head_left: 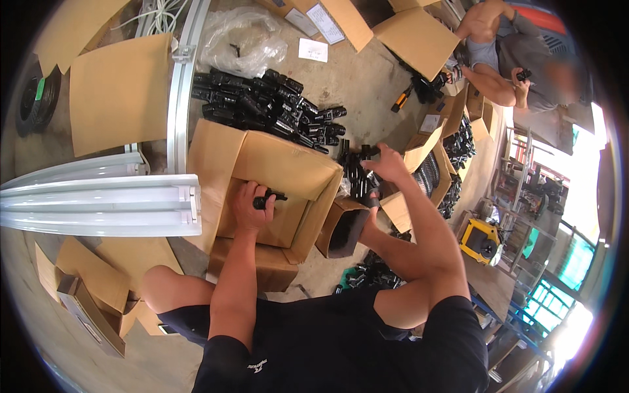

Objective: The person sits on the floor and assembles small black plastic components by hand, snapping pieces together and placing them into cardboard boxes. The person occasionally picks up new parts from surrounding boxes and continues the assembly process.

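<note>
I see the left hand [247, 206] clamped on a small black part [268, 198] inside the open cardboard box [288, 171], its long axis pointing right. Right hand [386, 164], just right of the box, curls fingers onto a black part cluster [357, 171]; grip unclear. Left hand is nearer the box; big black pile [268, 108] lies behind it.

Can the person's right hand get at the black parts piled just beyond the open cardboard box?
Probably yes: the right hand is already at the near black parts, with nothing between them.
</note>
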Tool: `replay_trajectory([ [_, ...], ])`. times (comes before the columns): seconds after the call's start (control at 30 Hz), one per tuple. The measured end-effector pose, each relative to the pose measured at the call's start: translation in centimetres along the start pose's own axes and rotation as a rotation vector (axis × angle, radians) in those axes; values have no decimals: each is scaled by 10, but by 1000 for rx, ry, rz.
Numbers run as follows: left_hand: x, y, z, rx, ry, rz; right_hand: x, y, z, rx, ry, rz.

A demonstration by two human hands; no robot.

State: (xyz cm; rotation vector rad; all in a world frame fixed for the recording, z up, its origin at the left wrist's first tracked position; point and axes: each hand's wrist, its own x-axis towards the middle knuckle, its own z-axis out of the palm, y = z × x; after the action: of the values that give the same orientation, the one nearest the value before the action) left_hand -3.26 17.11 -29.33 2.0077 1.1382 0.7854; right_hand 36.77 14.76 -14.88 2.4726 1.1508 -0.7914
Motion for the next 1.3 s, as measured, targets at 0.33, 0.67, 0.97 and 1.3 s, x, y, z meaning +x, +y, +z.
replay_trajectory([
  [0.33, 8, 4, 0, -21, 32, 41, 45, -207, -296, 386, 672, -753],
  [0.67, 10, 5, 0, 61, -2, 42, 240, -259, -255, -508, 197, -668],
  [0.97, 11, 5, -2, 39, -16, 35, 242, -296, -272, -698, 142, -608],
  [1.3, 11, 3, -1, 17, -27, 31, 282, -287, -270, -710, -23, -558],
])
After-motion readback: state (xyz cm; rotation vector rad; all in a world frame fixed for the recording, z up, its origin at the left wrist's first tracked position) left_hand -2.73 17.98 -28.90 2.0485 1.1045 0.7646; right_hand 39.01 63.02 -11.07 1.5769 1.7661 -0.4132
